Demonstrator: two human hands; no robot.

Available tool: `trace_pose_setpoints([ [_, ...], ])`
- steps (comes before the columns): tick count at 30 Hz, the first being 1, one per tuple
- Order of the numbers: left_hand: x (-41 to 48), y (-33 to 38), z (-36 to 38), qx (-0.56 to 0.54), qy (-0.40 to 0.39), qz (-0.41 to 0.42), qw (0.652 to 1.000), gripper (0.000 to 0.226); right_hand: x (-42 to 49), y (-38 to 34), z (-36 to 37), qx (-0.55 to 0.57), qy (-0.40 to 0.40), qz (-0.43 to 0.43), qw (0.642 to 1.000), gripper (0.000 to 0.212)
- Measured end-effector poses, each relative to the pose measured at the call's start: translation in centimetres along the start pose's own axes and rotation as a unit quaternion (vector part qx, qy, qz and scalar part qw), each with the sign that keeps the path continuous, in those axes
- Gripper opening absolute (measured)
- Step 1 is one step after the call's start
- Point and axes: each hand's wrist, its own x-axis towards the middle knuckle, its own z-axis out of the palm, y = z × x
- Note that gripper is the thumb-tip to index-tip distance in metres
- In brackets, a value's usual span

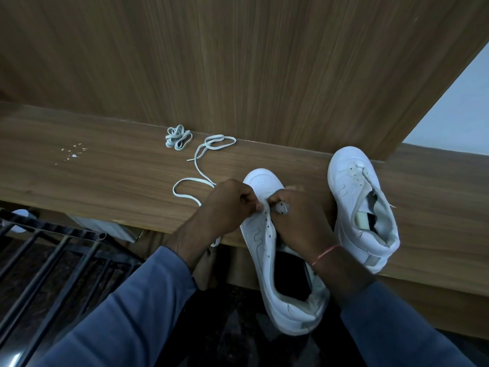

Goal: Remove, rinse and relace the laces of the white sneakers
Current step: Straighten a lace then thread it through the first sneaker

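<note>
The wooden worktop (105,168) holds everything where the hands can reach. There are two white sneakers. The near sneaker (267,250) lies toe away, its heel over the edge, so its holes face up. The far sneaker (357,197) waits beside it. The left hand (230,205) seems to pinch the long lace (197,160) at a front hole. The right hand (299,221) grips the near sneaker's flap to steady it. There are two laces. The bunched lace (178,139) sits out of the way.

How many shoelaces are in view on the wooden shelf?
2. A bundled lace lies by the back panel. A loose lace snakes from beside it toward the left hand at the nearer sneaker. Part of it is hidden behind that hand.
</note>
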Motion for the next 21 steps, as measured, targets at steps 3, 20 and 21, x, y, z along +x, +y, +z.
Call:
trace_pose_setpoints([
  [3,-0.1,-0.1,0.2,-0.017,0.017,-0.018,1.000,0.019,0.7,0.0,0.2,-0.013,0.011,-0.037,0.999,0.013],
  [20,-1.0,1.1,2.2,-0.085,0.048,0.005,0.995,0.043,0.9,1.4,-3.3,0.090,0.071,-0.040,0.993,0.010],
  [21,-1.2,1.5,2.3,-0.089,0.036,0.013,0.995,0.050,0.9,1.3,-3.2,0.074,0.069,-0.050,0.994,0.010],
])
